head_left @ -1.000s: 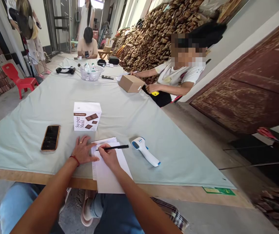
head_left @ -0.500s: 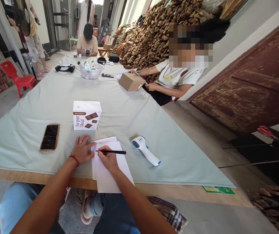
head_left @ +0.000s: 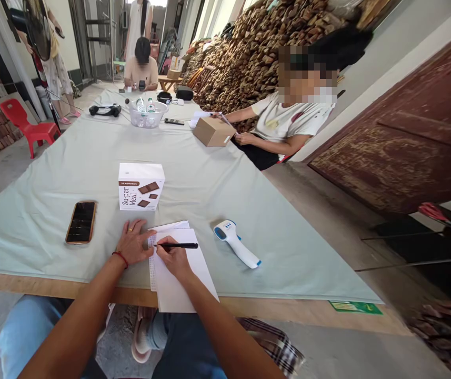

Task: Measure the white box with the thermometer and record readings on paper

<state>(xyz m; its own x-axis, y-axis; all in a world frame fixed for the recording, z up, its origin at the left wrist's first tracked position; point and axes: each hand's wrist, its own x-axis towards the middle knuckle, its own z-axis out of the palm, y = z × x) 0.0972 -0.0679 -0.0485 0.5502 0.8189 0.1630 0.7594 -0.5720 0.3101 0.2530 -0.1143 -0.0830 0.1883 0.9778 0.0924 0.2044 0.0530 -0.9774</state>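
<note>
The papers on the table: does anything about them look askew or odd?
Slightly: the top sheet lies skewed over the papers beneath, so their edges don't line up, and its near end reaches past the cloth over the table's wooden edge.

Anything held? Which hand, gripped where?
Right hand grips the black pen near its writing tip; left hand holds nothing, lying spread at the edge of the papers.

Head view, one only: we look from the wearer's seated height, forward and down the length of the tabletop (head_left: 193,168). Near range, lower centre: left hand (head_left: 131,246), right hand (head_left: 175,260). Far range, top: a seated person (head_left: 132,71) at the opposite end.
</note>
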